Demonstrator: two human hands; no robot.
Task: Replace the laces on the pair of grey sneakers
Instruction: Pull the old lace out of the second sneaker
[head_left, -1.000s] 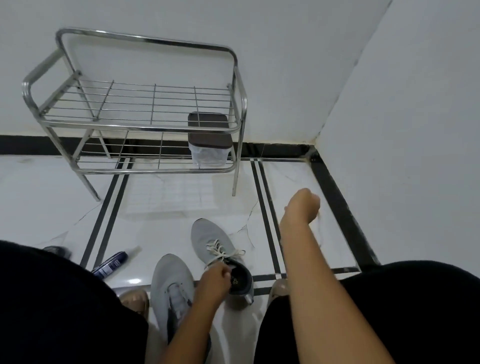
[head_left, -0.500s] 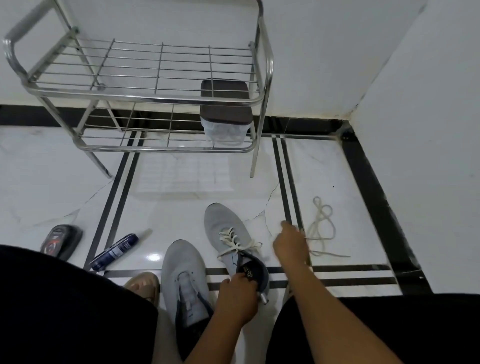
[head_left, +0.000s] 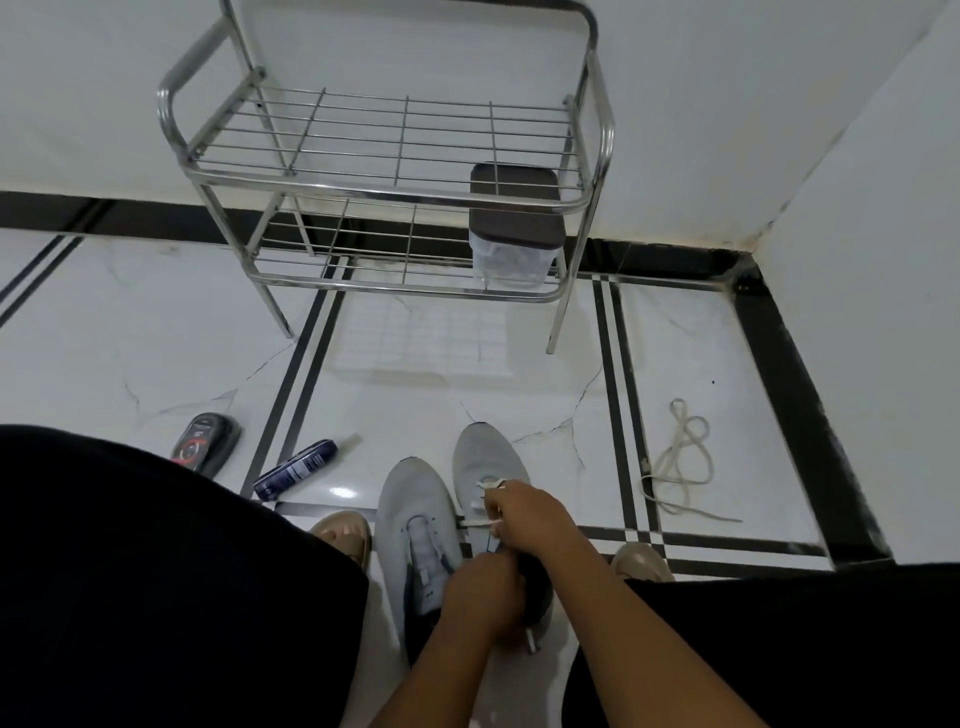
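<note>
Far left, on the white tiled floor (head_left: 130, 338): a dark oval shoe-polish sponge case (head_left: 205, 442), its near edge cut off by the person's black-clad left knee (head_left: 156, 571). Just right of it lies a dark blue tube (head_left: 297, 467) with a white label; print too small to read.

Behind, against the wall: a steel two-tier wire rack (head_left: 384, 150). A clear container with a dark brown lid (head_left: 515, 228) sits on the lower tier at its right end; contents not discernible through the plastic.

Centre foreground: a bare foot in a beige sandal (head_left: 344, 532), partly hidden by the knee. Beside it, the left grey sneaker (head_left: 415, 535), toe away from the camera, eyelets showing no lace; its heel is hidden by the left forearm. Touching its right side is the right grey sneaker (head_left: 485, 462), mostly covered by both hands.

Left hand (head_left: 485, 592): fingers curled over that sneaker's collar; exact contact is hidden on the far side of the hand. Right hand (head_left: 530, 517): fingertips pinching the white lace (head_left: 475, 522) still threaded in the shoe, a short stretch showing to the hand's left.

Right: a second sandal toe (head_left: 641, 564), partly hidden by the right leg. Well apart, a loose cream shoelace (head_left: 680, 462) lies looped on the floor near the black border.
</note>
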